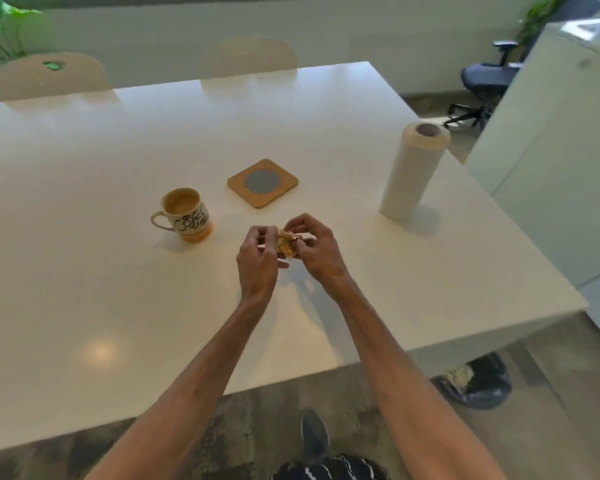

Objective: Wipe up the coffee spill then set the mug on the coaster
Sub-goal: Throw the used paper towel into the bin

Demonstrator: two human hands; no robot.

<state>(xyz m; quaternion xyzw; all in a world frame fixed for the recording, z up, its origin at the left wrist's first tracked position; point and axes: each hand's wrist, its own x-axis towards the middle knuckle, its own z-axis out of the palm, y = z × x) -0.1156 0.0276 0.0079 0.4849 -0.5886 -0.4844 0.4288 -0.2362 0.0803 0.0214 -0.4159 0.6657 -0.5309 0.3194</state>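
A cream mug (186, 215) with black lettering and an orange base stands upright on the white table (118, 271), with coffee in it and its handle to the left. To its right and a little farther back lies a square cork coaster (263, 182) with a grey round centre, with nothing on it. Both hands hover above the table in front of the coaster. My left hand (257, 261) and my right hand (317, 249) together pinch a small crumpled, coffee-stained paper towel (286, 244). No spill shows on the table surface.
A paper towel roll (413, 171) stands upright at the table's right side. A black-lined bin (475, 382) with crumpled paper sits on the floor under the right corner. Two chairs stand at the far edge, an office chair (485, 81) and a white cabinet at right.
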